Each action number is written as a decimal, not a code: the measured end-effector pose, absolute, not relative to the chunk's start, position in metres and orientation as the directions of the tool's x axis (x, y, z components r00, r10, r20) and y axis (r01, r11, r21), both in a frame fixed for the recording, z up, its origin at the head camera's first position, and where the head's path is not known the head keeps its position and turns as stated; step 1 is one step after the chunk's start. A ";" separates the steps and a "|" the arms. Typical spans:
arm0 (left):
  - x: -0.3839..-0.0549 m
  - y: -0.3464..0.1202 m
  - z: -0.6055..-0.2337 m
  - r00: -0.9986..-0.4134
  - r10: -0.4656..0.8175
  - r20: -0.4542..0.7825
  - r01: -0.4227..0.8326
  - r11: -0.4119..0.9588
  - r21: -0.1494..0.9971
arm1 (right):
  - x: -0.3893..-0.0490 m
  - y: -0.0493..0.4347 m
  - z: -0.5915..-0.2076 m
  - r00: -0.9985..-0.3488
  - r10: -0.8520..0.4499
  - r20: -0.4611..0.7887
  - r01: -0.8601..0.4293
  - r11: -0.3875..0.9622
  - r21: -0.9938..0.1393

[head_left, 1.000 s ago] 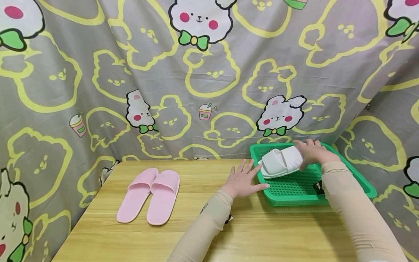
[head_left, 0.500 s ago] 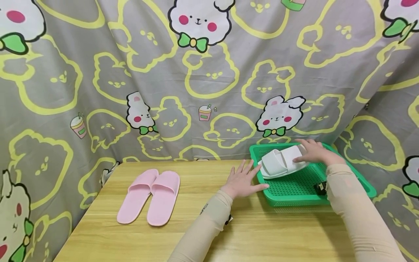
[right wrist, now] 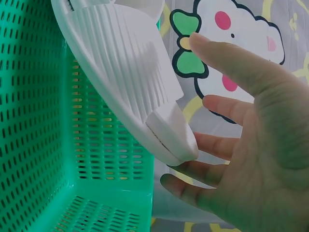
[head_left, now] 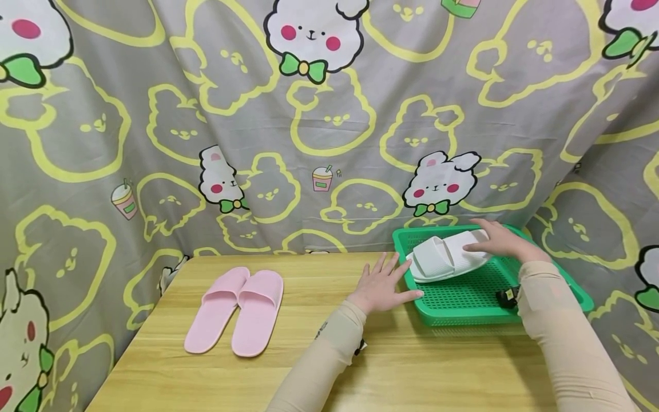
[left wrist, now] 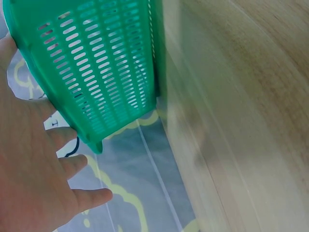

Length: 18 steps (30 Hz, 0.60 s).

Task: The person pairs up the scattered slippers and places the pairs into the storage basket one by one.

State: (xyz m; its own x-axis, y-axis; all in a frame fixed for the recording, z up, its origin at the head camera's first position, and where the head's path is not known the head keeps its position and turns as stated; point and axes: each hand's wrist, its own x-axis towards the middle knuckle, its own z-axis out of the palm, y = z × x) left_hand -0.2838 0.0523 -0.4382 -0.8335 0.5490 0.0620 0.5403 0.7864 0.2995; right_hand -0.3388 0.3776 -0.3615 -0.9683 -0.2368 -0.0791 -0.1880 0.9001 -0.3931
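Observation:
White ribbed slippers [head_left: 465, 250] lean inside the green plastic basket [head_left: 465, 316], their strap end low at its left side and the heel end raised to the right. They seem to lie one on another. My right hand [head_left: 501, 240] is at the heel end, thumb apart on the near side and fingers spread beyond it. In the right wrist view, the fingertips [right wrist: 181, 186] reach behind the heel [right wrist: 176, 135]; whether they touch it I cannot tell. My left hand [head_left: 380, 288] has its fingers spread against the basket's left rim, palm down.
A pair of pink slippers [head_left: 246, 312] lies side by side on the left of the wooden table [head_left: 319, 343]. Patterned grey curtain [head_left: 340, 143] hangs behind and at both sides. A small black device [head_left: 508, 297] sits under my right wrist.
My right hand has shifted right along the white slippers toward the heel, so more of them shows. The left hand stays at the basket's rim.

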 end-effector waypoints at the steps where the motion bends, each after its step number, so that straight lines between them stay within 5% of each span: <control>1: -0.284 0.052 -0.438 -0.834 0.549 0.061 0.540 0.786 0.300 | -0.340 0.379 -0.362 -0.968 -0.237 -0.080 -0.187 0.898 -0.397; 18: -0.285 0.052 -0.439 -0.834 0.548 0.057 0.537 0.785 0.310 | -0.347 0.391 -0.368 -0.962 -0.221 -0.162 -0.110 0.854 -0.508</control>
